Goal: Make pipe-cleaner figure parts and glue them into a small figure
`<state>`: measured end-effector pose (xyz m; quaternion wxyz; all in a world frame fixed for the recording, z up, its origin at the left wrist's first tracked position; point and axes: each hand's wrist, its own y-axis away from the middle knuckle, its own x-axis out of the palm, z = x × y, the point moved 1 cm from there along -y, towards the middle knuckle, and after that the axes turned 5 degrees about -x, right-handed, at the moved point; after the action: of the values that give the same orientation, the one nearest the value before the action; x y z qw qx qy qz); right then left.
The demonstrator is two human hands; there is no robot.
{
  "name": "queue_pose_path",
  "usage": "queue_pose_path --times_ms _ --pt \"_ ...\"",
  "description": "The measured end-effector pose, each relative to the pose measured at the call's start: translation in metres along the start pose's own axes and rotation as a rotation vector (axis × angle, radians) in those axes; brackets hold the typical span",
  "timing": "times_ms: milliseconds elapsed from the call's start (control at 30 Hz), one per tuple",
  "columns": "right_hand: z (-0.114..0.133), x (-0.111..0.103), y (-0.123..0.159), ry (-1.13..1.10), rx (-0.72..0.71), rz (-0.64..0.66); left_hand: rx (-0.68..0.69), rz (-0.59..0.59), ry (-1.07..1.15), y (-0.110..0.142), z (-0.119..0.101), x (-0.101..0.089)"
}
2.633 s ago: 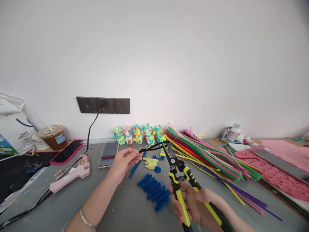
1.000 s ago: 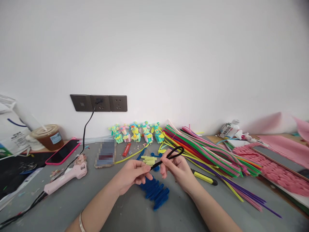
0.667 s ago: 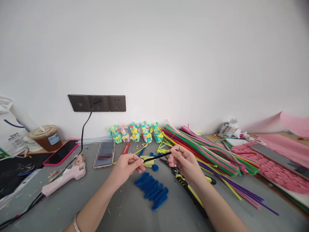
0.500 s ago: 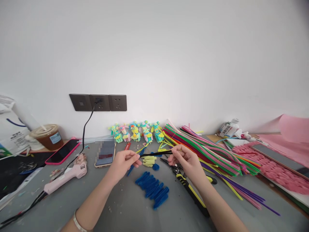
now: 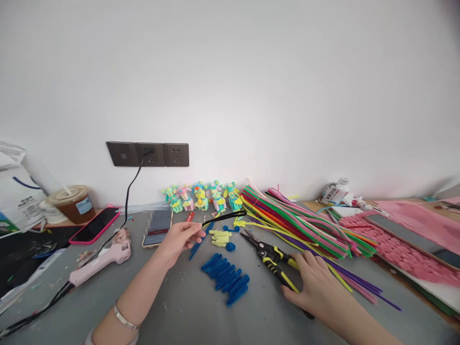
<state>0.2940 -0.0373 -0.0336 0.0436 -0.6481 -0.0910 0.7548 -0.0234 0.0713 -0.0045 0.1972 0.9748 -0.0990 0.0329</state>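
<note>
A folded black pipe cleaner (image 5: pixel 215 221) juts rightward above the tabletop (image 5: pixel 187 311), one end pinched in the left hand's (image 5: pixel 181 237) grip. The right hand (image 5: pixel 318 279) lies over the handles of the pliers (image 5: pixel 266 254); whether its grip has closed, I cannot tell. Between the hands sits a zigzagged blue pipe cleaner (image 5: pixel 225 279).

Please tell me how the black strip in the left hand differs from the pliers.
The black strip is plain black; the pliers are black and yellow. The black strip is slender; the pliers are bulkier and look longer. The black strip is held up in the left hand, while the pliers lie on the grey work surface under the right hand. Both show black.
</note>
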Motion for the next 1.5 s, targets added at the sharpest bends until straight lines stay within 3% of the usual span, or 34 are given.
queue_pose_path --times_ms 100,167,300,367,467,567,700,1300,1500 --pt "0.002 -0.018 0.003 -0.091 0.082 0.022 0.038 -0.025 -0.012 -0.002 0.001 -0.004" --pt "0.001 -0.029 0.01 -0.296 0.183 0.08 0.058 -0.027 -0.032 -0.002 0.001 -0.005" --pt "0.011 -0.043 0.024 -1.167 0.311 0.306 0.074 -0.038 -0.07 -0.003 0.001 -0.003" --pt "0.026 -0.047 0.024 -1.588 0.25 0.395 0.093 -0.051 -0.086 -0.002 0.001 -0.001" --pt "0.052 -0.05 0.017 -1.905 0.142 0.629 0.127 -0.052 -0.108 -0.003 0.002 0.001" --pt "0.069 -0.048 0.01 -2.007 0.101 0.796 0.157 -0.046 -0.135 -0.003 0.002 0.001" --pt "0.078 -0.045 0.007 -2.047 0.082 0.85 0.197 -0.043 -0.17 -0.003 0.001 0.0" --pt "0.075 -0.036 0.002 -2.306 0.266 0.867 0.295 -0.004 -0.196 -0.001 -0.001 0.001" --pt "0.078 -0.037 0.0 -2.302 0.243 0.772 0.341 0.011 -0.254 0.002 -0.002 0.004"
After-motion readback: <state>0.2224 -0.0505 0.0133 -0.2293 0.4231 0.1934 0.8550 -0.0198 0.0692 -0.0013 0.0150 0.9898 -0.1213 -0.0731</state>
